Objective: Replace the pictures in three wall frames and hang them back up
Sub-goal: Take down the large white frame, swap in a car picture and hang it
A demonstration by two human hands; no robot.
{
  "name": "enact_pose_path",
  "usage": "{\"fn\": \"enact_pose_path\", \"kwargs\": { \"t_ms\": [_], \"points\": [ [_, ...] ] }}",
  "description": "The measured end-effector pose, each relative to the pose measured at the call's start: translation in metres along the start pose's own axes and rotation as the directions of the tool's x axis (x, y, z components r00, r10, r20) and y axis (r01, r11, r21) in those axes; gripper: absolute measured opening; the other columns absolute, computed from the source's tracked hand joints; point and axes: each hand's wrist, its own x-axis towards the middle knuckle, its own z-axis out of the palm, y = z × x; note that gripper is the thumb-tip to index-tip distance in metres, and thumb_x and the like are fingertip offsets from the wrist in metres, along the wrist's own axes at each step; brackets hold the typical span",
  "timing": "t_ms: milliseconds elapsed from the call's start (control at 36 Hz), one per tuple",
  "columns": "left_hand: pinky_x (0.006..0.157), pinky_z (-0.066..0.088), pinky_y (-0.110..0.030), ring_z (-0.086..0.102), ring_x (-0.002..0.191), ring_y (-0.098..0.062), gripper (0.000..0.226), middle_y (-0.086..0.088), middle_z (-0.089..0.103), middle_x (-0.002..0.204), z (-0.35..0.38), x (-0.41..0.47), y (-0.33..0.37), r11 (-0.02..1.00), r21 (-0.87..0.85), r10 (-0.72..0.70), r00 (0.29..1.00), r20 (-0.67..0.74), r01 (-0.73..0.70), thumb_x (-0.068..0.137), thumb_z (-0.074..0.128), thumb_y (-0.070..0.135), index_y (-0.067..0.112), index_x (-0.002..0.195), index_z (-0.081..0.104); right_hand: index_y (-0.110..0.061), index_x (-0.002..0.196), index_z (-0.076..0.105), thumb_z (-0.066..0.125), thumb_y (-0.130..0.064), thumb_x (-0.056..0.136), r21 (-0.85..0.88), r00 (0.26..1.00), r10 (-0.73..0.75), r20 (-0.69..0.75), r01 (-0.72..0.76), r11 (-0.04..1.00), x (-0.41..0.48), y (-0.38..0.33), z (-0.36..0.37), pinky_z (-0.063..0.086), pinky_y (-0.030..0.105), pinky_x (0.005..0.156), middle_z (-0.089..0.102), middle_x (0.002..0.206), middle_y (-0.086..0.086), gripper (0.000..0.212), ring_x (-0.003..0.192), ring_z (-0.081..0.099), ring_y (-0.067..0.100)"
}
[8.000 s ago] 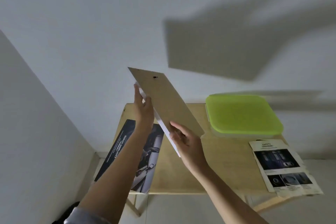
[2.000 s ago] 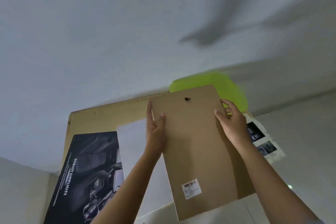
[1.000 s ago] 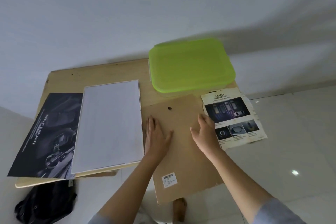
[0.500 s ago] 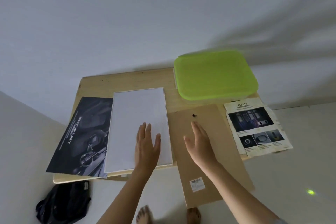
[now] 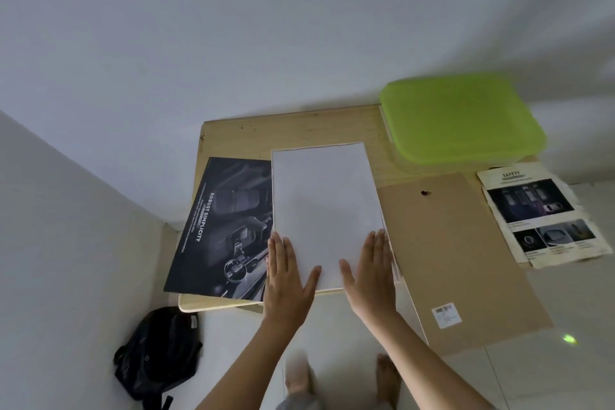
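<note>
Both hands are down flat, fingers straight, gripping nothing. Left hand [image 5: 287, 280] presses the near-left corner of the white panel [image 5: 324, 203], thumb splayed inward. Right hand [image 5: 370, 273] presses the near-right corner, mirrored. The panel lies flat on the wooden table [image 5: 293, 130], long side running away from the person. Can't tell if the white face is a loose sheet or the frame itself. The brown backing board [image 5: 466, 263] lies flat just right of the panel, edges about touching, its near end overhanging the table edge. It has a black hanger [image 5: 425, 192] at the far end and a barcode sticker [image 5: 446, 314] at the near end. A dark poster [image 5: 223, 230] reading "ROBUST SIMPLICITY" is tucked against the panel's left side. A safety sheet [image 5: 539, 213] sits at the table's far right, past the board. Green-lidded box [image 5: 462, 116] at the back right corner. Black backpack [image 5: 156, 353] on the floor, left of the table.
</note>
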Motion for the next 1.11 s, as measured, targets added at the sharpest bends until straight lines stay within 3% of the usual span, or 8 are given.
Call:
{"fn": "enact_pose_path", "kwargs": {
  "t_ms": [222, 333, 556, 667, 778, 889, 1000, 1111],
  "points": [
    [0.11, -0.006, -0.03, -0.028, 0.137, -0.016, 0.093, 0.0, -0.033, 0.148, 0.0, 0.002, -0.002, 1.0, -0.025, 0.004, 1.0, 0.014, -0.003, 0.073, -0.005, 0.076, 0.015, 0.138, -0.028, -0.004, 0.145, 0.021, 0.058, -0.02, 0.088, 0.121, 0.993, 0.006, -0.119, 0.008, 0.993, 0.004, -0.004, -0.002, 0.022, 0.03, 0.112, 0.029, 0.15, 0.011, 0.07, 0.139, 0.027, 0.024],
    [0.108, -0.003, -0.029, -0.029, 0.136, -0.014, 0.091, 0.001, -0.034, 0.148, -0.002, 0.001, -0.001, 1.0, -0.023, -0.003, 1.0, 0.018, 0.003, 0.073, -0.004, 0.074, 0.016, 0.138, -0.029, -0.007, 0.134, 0.04, 0.061, -0.008, 0.082, 0.321, 0.977, 0.034, -0.21, 0.036, 0.946, 0.007, -0.013, -0.011, 0.038, 0.02, 0.088, 0.049, 0.122, 0.005, 0.056, 0.113, 0.048, 0.02],
    [0.108, -0.001, -0.027, -0.027, 0.136, -0.014, 0.093, 0.001, -0.031, 0.149, -0.005, 0.0, 0.002, 1.0, -0.018, -0.024, 1.0, -0.002, 0.024, 0.073, -0.001, 0.072, 0.013, 0.143, -0.02, -0.013, 0.126, 0.052, 0.061, -0.022, 0.086, 0.551, 0.975, 0.207, 0.083, -0.218, 0.805, 0.058, 0.001, -0.052, 0.042, 0.022, 0.066, 0.061, 0.111, 0.007, 0.042, 0.092, 0.057, 0.02],
    [0.109, -0.013, -0.028, -0.025, 0.136, -0.017, 0.093, -0.002, -0.023, 0.151, -0.006, 0.001, 0.005, 1.0, 0.012, -0.026, 0.999, -0.023, 0.026, 0.076, 0.002, 0.069, 0.008, 0.146, -0.011, -0.025, 0.141, 0.032, 0.046, -0.015, 0.094, 0.479, 0.976, 0.042, 0.214, -0.142, 0.866, 0.064, 0.002, -0.06, 0.037, 0.026, 0.093, 0.046, 0.139, 0.0, 0.05, 0.126, 0.044, 0.018],
    [0.108, -0.019, -0.029, -0.027, 0.136, -0.018, 0.097, -0.004, -0.023, 0.151, -0.007, 0.001, 0.01, 0.998, 0.053, -0.038, 0.998, -0.046, 0.041, 0.074, -0.009, 0.072, 0.007, 0.146, -0.009, -0.032, 0.146, 0.018, 0.04, -0.006, 0.096, 0.471, 0.981, -0.047, 0.19, -0.049, 0.881, 0.059, -0.008, -0.068, 0.037, 0.024, 0.091, 0.039, 0.143, 0.0, 0.06, 0.13, 0.041, 0.02],
    [0.108, -0.018, -0.029, -0.03, 0.134, -0.018, 0.108, -0.007, -0.019, 0.154, -0.009, 0.002, 0.021, 0.994, 0.06, -0.09, 0.994, -0.063, 0.093, 0.064, -0.028, 0.074, 0.008, 0.147, -0.006, -0.041, 0.142, 0.021, 0.038, -0.002, 0.095, 0.584, 0.982, -0.151, 0.114, 0.057, 0.81, 0.053, -0.009, -0.076, 0.025, -0.004, 0.087, 0.024, 0.141, -0.026, 0.063, 0.128, 0.035, -0.004],
    [0.112, -0.011, -0.031, -0.023, 0.141, -0.019, 0.086, -0.006, -0.015, 0.156, -0.015, 0.007, 0.044, 0.987, -0.06, -0.154, 0.986, -0.067, 0.15, 0.084, 0.001, 0.07, 0.014, 0.149, -0.004, -0.049, 0.133, 0.024, 0.038, 0.002, 0.094, 0.676, 0.962, -0.257, 0.087, 0.133, 0.725, 0.053, -0.007, -0.096, 0.023, -0.008, 0.089, 0.027, 0.133, -0.037, 0.066, 0.116, 0.027, -0.031],
    [0.117, 0.009, -0.042, -0.001, 0.145, -0.022, 0.074, -0.003, -0.002, 0.158, -0.021, 0.017, 0.081, 0.908, -0.412, -0.13, 0.988, -0.086, 0.083, 0.091, 0.027, 0.056, 0.018, 0.149, 0.002, -0.046, 0.131, 0.03, 0.04, 0.007, 0.092, 0.767, 0.945, -0.32, 0.062, 0.161, 0.622, 0.054, 0.009, -0.129, 0.026, 0.009, 0.105, 0.035, 0.136, -0.032, 0.066, 0.127, 0.031, -0.017]
  ]
}}
